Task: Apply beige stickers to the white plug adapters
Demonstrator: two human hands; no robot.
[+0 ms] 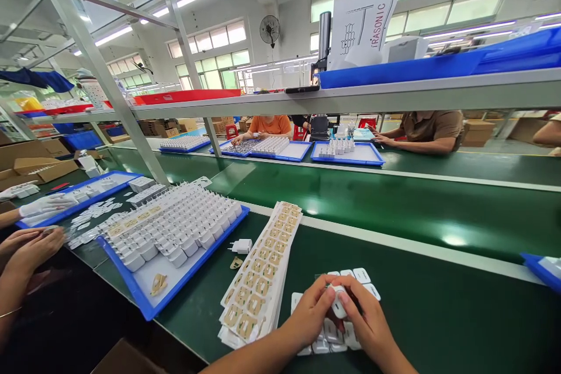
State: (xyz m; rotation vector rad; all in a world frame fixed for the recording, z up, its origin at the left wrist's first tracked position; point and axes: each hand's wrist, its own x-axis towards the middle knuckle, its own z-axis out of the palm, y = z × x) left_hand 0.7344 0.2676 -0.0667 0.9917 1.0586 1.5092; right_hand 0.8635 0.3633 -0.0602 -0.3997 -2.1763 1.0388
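Both my hands meet over the green table at the lower right of centre. Between the fingertips of my left hand [314,308] and my right hand [364,315] is a small white plastic piece [338,305]. Both thumbs press on its near face. Under and around my hands lie several white rounded pieces [362,275], partly hidden by the fingers. Left of them is a stack of white sheets with tan stickers [263,269]. A white plug adapter [241,246] lies beside the stack, with a loose tan sticker [236,263] just below it.
A blue tray [151,311] packed with white chargers [177,256] stands to the left. Other people's hands [37,248] are at the far left. Past the green belt [350,198], people sit by more trays. A metal shelf [263,106] crosses above.
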